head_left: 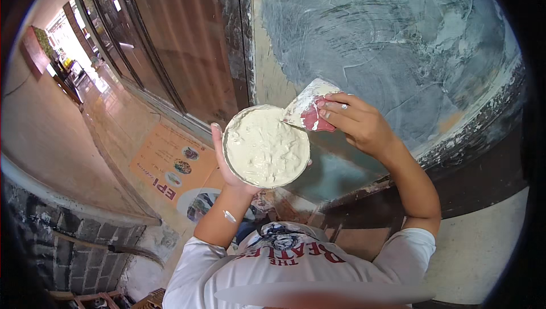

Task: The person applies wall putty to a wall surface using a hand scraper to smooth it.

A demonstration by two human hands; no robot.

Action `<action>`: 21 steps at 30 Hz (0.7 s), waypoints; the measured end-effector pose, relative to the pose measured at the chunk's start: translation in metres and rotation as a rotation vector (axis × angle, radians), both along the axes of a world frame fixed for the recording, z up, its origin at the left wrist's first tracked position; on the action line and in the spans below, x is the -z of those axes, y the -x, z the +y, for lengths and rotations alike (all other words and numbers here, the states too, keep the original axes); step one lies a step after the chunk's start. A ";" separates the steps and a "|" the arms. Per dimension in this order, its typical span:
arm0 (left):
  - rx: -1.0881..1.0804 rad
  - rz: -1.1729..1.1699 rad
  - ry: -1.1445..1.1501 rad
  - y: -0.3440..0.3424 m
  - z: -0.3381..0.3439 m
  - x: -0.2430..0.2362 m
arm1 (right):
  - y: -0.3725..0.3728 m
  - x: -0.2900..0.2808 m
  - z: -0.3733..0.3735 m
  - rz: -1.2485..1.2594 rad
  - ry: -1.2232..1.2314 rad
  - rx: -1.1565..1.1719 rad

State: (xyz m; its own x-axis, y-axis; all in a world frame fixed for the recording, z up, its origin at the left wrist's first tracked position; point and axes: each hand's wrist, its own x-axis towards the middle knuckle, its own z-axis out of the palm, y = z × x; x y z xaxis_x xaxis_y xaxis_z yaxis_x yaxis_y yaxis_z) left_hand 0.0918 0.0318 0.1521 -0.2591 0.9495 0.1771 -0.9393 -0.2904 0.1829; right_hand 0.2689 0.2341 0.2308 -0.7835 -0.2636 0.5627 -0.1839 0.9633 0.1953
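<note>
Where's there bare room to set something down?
The tiled floor looks bare beyond the orange sheet, beside the beige wall. Crowded: the left hand supports the paste-filled bowl; the right hand's scraper overlaps its rim.

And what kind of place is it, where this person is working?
Probably a house or similar building under renovation: a patchily coated blue-grey wall, a round container of cream paste in the left hand, and a smeared red scraper in the right hand.

Orange printed banner (165,164) on shiny flr (108,96), nr dk-framed glass panels (122,30) & brown curtain (176,30); grey block wall (82,252) btm L.
</note>
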 end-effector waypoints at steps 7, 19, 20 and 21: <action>-0.055 0.087 0.045 -0.001 0.004 0.013 | 0.009 0.018 -0.001 0.095 0.137 -0.035; -0.044 0.021 0.052 0.003 0.001 0.038 | 0.015 0.025 -0.003 0.245 0.321 0.055; -0.059 0.015 0.069 0.006 0.001 0.042 | 0.014 0.026 -0.002 0.276 0.340 0.094; -0.095 -0.029 0.115 0.010 0.000 0.051 | 0.013 0.026 -0.004 0.272 0.429 0.165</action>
State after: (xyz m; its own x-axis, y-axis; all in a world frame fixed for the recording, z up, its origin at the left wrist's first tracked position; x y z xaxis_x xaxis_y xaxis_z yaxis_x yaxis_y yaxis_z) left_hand 0.0815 0.0321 0.1014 -0.3527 0.9339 0.0592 -0.9138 -0.3573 0.1930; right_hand 0.2557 0.2302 0.2044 -0.6061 0.1488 0.7813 -0.0211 0.9790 -0.2029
